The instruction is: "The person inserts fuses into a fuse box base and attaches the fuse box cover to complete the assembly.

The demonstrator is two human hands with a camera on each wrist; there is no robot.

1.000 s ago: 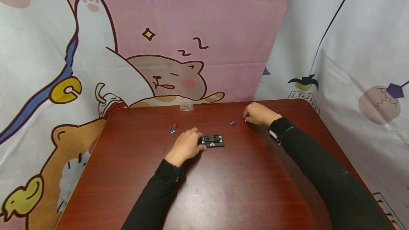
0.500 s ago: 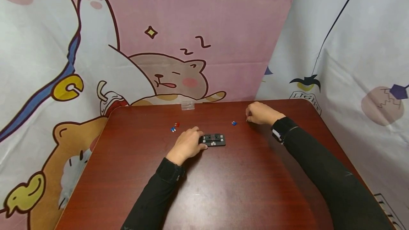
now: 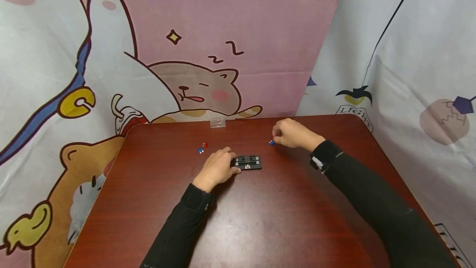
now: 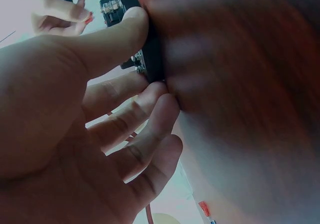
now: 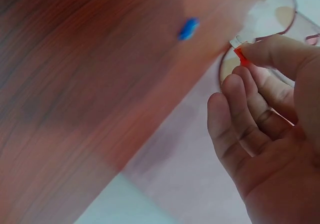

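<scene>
My left hand (image 3: 217, 169) grips the left end of a flat black block (image 3: 248, 162) with metal fittings, thumb on the near side and fingers on the far side. The block lies on the table. Between thumb and forefinger, my right hand (image 3: 293, 133) pinches a small red piece with a pale tip (image 5: 240, 56), which resembles a crimp terminal. Its other fingers are loosely bent. Just below those fingertips in the head view, small blue pieces (image 3: 271, 143) lie on the wood; the right wrist view shows the blue (image 5: 188, 29) blurred.
Left of the block lie small red pieces (image 3: 205, 145) and blue-and-white pieces (image 3: 201, 150). A clear plastic box (image 3: 217, 123) stands at the back edge of the brown table (image 3: 238, 226). A printed cloth (image 3: 267, 44) hangs right behind that edge.
My right hand has moved left with the red piece pinched, from beside the blue pieces to right over them. My left hand has kept its grip on the black block.
</scene>
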